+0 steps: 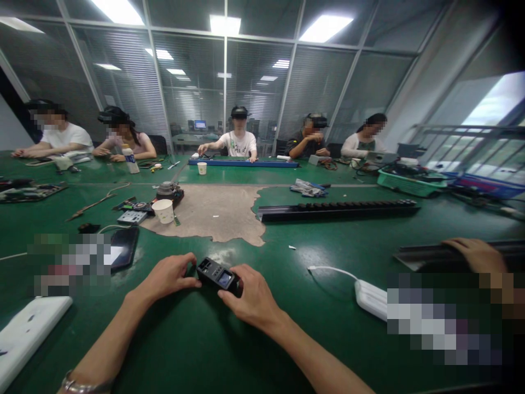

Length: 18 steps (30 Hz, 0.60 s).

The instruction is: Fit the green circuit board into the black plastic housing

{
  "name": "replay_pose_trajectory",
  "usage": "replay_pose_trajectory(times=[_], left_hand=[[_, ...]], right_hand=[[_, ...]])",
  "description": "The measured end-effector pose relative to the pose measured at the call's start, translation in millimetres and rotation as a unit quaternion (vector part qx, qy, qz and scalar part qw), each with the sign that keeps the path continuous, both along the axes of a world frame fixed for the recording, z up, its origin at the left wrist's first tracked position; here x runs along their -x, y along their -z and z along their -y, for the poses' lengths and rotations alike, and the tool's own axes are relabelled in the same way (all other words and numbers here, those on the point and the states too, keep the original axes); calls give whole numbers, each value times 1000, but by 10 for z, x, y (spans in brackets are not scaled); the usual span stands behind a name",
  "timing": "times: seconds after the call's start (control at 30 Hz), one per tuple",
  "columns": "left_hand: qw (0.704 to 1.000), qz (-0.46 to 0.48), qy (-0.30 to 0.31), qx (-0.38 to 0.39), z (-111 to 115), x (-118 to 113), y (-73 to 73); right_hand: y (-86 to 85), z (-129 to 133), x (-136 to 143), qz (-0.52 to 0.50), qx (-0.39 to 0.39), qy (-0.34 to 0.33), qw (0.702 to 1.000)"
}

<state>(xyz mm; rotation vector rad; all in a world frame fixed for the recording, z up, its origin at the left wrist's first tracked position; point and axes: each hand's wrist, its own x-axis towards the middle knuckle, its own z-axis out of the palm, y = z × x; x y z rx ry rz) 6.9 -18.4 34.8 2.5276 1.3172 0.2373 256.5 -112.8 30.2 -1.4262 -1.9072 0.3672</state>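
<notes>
My right hand (254,295) has its grip closed around the right end of a small black device (211,273), thumb along the near side and fingers behind; a little lit window on its upper face is turned toward my camera. The device sits low over the near middle of the table (200,350), between my two hands, and from this remote view I cannot tell whether its underside meets the surface. My left hand (174,276) curves in at the other end, thumb and forefinger parted; I cannot tell whether that grip is pinching the edge or only just beside it. To the left I see a dark phone (130,243) lying flat, with a white power strip (39,334) nearer me. Beyond my hands a brown sheet (217,216) with a ragged edge is spread out, a paper cup (163,212) on its left part. A long black rail (336,212) reaches away to the right from the sheet, and grey gloves (307,188) lie behind it. At far right, another person's hand (478,254) rests on a second dark rail (420,253). Several people sit along the far side.
</notes>
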Motion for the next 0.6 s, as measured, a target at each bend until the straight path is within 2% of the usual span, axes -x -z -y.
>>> replay_pose_trajectory(times=[0.13,0.27,0.37,0.6], left_hand=[[1000,8,1,-1,-1,4,2],[1000,6,7,6,12,1,-22],[1000,-1,6,4,23,-6,-46],[1000,-8,2,7,18,-10,-44]], right_hand=[[-82,-28,-10,-96,-9,-12,995],[-117,-124,-63,-196,-10,22,980],[-19,-234,-114,-209,-22,63,976],[312,-466,-163,-173,-29,87,981]])
